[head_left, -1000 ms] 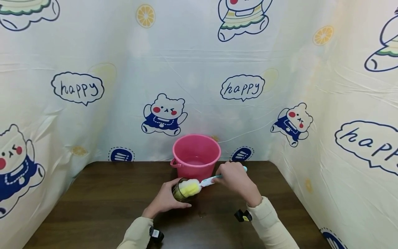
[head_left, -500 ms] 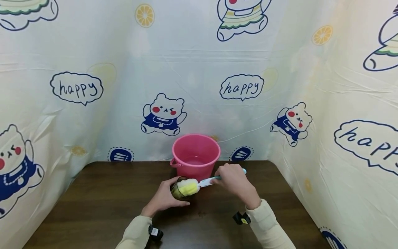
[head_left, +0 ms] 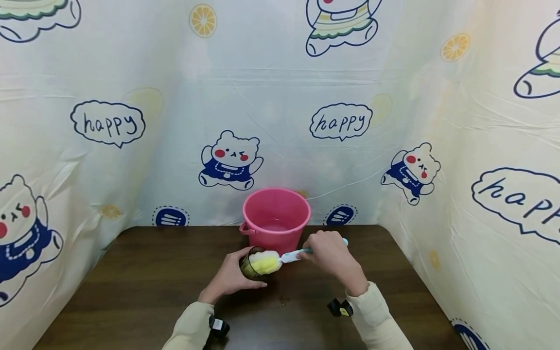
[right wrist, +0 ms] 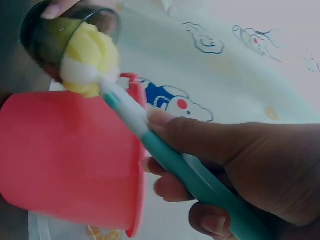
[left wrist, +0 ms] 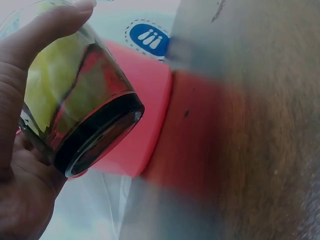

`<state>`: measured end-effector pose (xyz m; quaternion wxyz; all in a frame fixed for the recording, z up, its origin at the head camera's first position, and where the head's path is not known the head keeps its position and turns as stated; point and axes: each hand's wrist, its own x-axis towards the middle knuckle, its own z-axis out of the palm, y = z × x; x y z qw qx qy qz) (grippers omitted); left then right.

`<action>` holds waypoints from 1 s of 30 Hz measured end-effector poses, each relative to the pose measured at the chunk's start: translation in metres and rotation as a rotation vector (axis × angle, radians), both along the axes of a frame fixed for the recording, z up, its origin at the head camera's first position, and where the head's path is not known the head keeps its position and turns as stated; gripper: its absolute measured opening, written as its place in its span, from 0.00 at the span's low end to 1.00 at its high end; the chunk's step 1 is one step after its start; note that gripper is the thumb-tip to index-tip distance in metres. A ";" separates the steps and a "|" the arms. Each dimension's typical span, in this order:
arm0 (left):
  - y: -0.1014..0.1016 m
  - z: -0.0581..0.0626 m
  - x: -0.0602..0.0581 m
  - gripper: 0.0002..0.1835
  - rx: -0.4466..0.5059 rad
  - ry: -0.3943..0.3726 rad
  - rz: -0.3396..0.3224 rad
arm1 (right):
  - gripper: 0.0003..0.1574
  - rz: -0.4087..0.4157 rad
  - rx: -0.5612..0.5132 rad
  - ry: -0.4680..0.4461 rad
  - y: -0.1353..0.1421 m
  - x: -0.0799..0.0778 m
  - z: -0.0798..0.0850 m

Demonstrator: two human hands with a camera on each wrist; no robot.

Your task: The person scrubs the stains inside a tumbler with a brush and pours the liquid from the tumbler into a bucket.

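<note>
My left hand [head_left: 234, 276] grips a dark see-through glass [left wrist: 95, 100], tilted so its mouth faces right. In the left wrist view the thumb and fingers wrap its side, and its thick base points away from the palm. A sponge brush [right wrist: 182, 170] is held by my right hand [head_left: 332, 253], fingers curled around its teal and white handle. The brush's yellow and white sponge head [head_left: 266, 263] sits partly inside the glass, with its rear end showing outside the mouth. Both hands are above the table, just in front of a pink bucket [head_left: 276, 238].
The bucket stands at the far edge of the dark wooden table [head_left: 144, 282], its handle lug on the left side. A printed curtain [head_left: 280, 87] hangs behind and along both sides. A small wet spot [head_left: 283, 302] marks the table near the hands.
Over the last second both hands, the glass and the sponge brush have shifted very slightly left. The sponge head stays partly in the glass, and both grips look the same.
</note>
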<state>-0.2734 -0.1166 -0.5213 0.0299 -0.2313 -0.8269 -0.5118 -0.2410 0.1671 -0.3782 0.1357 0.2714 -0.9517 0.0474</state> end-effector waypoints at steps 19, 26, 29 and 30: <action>0.001 -0.001 0.002 0.48 -0.021 0.010 -0.006 | 0.13 0.040 0.025 0.046 0.003 0.004 0.009; 0.000 -0.002 0.000 0.46 -0.010 -0.011 0.007 | 0.13 0.014 0.033 0.053 0.002 0.001 0.006; 0.001 -0.001 0.001 0.48 -0.018 0.004 0.008 | 0.12 0.044 0.036 0.032 0.003 0.001 0.006; 0.001 0.000 0.001 0.48 -0.020 0.004 0.006 | 0.13 0.056 0.034 0.029 0.003 0.001 0.006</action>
